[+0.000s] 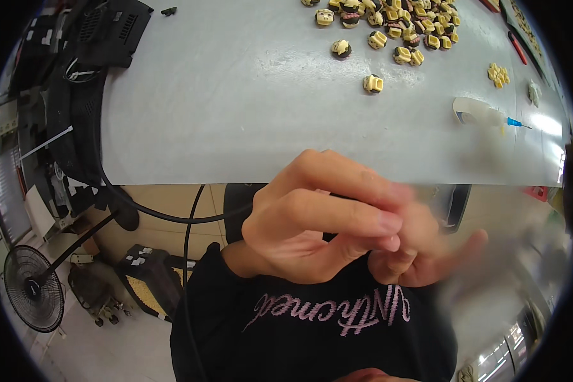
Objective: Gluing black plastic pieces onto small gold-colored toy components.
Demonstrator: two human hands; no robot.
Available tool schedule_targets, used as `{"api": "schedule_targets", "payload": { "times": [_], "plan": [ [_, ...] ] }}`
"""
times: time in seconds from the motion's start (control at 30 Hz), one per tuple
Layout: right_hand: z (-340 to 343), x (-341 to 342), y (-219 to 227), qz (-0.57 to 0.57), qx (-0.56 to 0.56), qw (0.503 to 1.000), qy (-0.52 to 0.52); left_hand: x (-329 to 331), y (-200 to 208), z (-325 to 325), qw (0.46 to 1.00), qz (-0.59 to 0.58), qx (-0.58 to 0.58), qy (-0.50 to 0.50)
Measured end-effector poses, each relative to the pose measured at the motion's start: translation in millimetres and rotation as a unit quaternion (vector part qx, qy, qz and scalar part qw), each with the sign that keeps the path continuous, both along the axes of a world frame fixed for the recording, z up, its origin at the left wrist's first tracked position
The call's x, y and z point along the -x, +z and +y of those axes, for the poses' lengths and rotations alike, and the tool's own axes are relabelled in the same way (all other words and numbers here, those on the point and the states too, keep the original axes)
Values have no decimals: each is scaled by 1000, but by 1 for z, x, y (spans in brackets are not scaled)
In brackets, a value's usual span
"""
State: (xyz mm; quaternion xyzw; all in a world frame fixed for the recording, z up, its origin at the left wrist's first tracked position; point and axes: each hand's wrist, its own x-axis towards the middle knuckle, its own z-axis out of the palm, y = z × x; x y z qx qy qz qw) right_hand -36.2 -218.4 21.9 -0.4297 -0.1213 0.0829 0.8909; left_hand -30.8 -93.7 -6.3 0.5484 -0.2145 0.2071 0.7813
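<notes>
Fingertips [389,223] of the left hand [315,223] meet, whether the blurred right hand [420,245] grips I cannot tell, and slipping beyond the table [235,95] could drop anything pinched

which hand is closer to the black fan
Left. The left hand is to the right of the black fan and higher in the picture; the right hand, partly blurred, is farther right, beyond the left one.

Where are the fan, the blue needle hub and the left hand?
Fan [34,289]: head view, centre of its grille.
Blue needle hub [514,122]: head view, its blue plastic.
Left hand [293,224]: head view, its middle.
</notes>
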Motion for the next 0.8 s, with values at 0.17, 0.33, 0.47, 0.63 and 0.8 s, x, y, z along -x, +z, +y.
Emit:
{"api": "schedule_targets", "payload": {
  "times": [0.17,0.33,0.47,0.63,0.8],
  "plan": [
    [-4,-5,2,1,27,1000,-4,3,11,1,998,60,-10,-2],
    [2,-11,6,2,54,998,-7,5,11,3,996,73,-50,22],
    [2,-11,5,3,76,997,-8,6,10,2,995,59,-62,43],
    [16,-17,8,0,106,994,-12,6,16,1,995,65,-54,55],
    [-23,-2,11,0,135,991,-8,11,20,7,989,53,-113,76]
  ]
}}
